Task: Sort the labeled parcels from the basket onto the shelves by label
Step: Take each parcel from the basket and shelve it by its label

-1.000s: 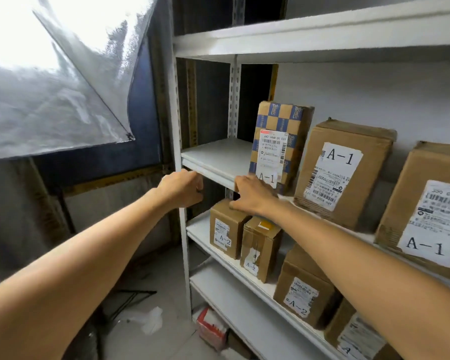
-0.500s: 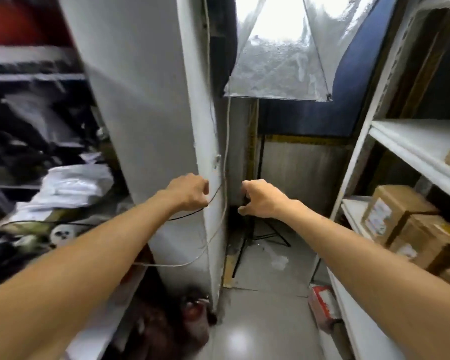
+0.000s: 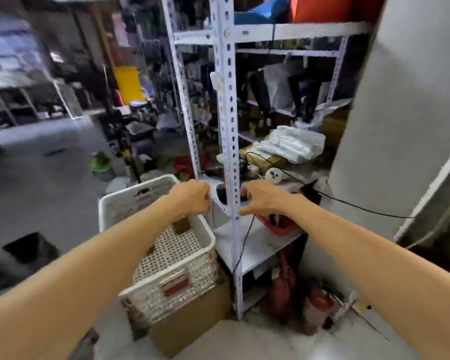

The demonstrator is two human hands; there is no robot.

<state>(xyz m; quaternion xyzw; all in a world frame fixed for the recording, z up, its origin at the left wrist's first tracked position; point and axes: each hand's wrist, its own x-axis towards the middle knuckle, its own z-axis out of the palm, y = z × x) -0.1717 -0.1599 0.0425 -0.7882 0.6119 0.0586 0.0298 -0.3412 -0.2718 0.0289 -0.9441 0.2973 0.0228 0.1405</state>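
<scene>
- White perforated plastic formed the basket [image 3: 209, 233], which sat on a cardboard box [image 3: 192, 323] on the floor, just beside the white metal shelf upright [image 3: 227, 126].
- A small brown parcel [image 3: 181, 225] lay inside against the far wall; its label was too blurred to read.
- The left hand [image 3: 190, 197] hovered above the basket's far right corner, arm outstretched, fingers loosely curled and holding nothing.
- The right hand [image 3: 260, 200] reached forward level with it, just right of the upright, fingers loosely bent, thumb pointing down, nothing in its grasp.
- A black cable [image 3: 348, 203] trailed behind the right wrist.
</scene>
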